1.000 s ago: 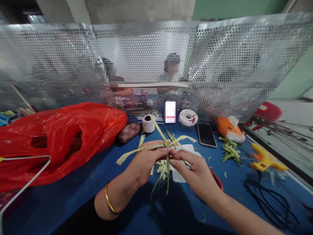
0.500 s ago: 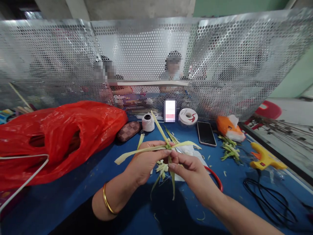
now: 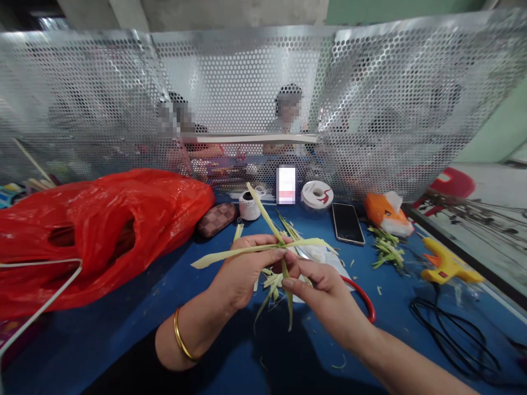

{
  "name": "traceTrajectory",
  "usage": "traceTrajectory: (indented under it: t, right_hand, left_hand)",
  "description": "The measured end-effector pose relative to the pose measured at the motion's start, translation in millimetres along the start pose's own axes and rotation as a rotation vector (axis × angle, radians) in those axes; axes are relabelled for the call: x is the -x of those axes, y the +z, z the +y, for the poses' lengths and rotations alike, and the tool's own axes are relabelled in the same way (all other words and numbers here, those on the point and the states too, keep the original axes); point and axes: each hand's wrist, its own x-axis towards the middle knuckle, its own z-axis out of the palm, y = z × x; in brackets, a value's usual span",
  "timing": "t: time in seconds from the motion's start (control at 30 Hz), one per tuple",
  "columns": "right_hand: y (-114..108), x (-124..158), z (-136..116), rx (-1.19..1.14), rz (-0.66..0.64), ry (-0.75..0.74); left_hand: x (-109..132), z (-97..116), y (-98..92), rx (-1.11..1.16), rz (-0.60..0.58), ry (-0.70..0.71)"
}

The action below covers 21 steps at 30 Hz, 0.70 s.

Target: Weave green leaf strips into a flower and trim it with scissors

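Both my hands meet over the blue table [image 3: 123,329], pinching crossed pale green leaf strips [image 3: 230,253] at their knot. My left hand [image 3: 242,271], with a gold bangle on the wrist, grips the crossing from the left. My right hand [image 3: 319,291] pinches the strip that hangs down from the knot. One strip points up and away, others stick out left and right. More cut strips lie on a white paper [image 3: 325,255] under the hands.
A big red plastic bag [image 3: 94,230] fills the left. At the back stand a thread spool [image 3: 249,206], a tape roll [image 3: 316,195] and a phone [image 3: 348,223]. A yellow glue gun [image 3: 447,266] with black cable [image 3: 448,334], green scraps [image 3: 387,252], a perforated metal screen [image 3: 370,109] with people behind.
The hands and strips have shifted only slightly; the hanging strip is pulled a little straighter under my right fingers.
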Motion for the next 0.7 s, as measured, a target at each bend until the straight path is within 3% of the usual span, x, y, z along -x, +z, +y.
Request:
traceTrajectory:
  t: [0.57,0.7]
  right_hand:
    - [3.5,2.5,-1.0,0.074,0.006,-0.060]
    - [3.4,1.3,1.5,0.066,0.006,0.026]
  left_hand:
    - [-0.5,-2.8,1.1,0.072,0.028,-0.049]
    - [-2.0,-0.7,-2.1,0.047,0.029,-0.087]
